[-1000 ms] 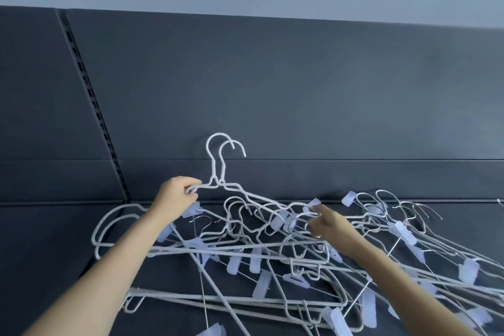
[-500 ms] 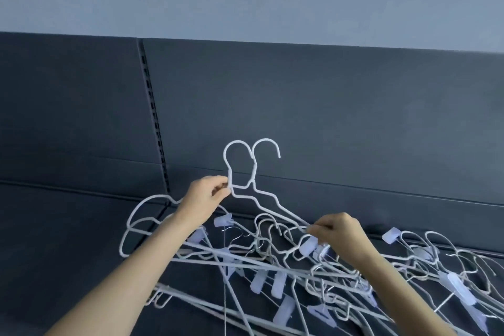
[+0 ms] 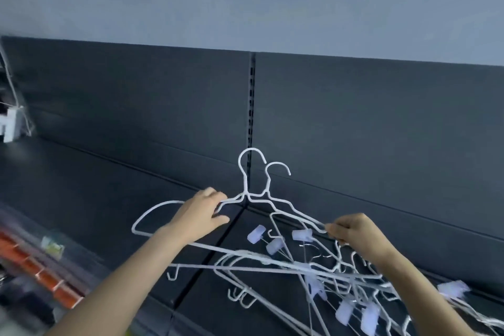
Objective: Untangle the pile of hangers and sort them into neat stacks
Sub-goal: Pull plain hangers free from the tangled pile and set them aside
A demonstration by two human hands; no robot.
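Left hand (image 3: 200, 215): fingers curled round the left shoulder of two white hangers (image 3: 283, 203).
Right hand (image 3: 357, 232): pinching the same pair's right shoulder (hooks upright between the hands).
Pile (image 3: 313, 270): tangled white hangers, some with clips (image 3: 302, 234), below and between both hands, trailing past the right one, on the dark surface (image 3: 81, 199).

head cam, wide-angle | faces forward and down over dark grey shelf (image 3: 81, 213) to its dark grey back panel (image 3: 381, 123), pale grey wall (image 3: 245, 3) on top | near: left hand (image 3: 200, 213), right hand (image 3: 354, 229) on white wire hangers (image 3: 300, 264) low centre
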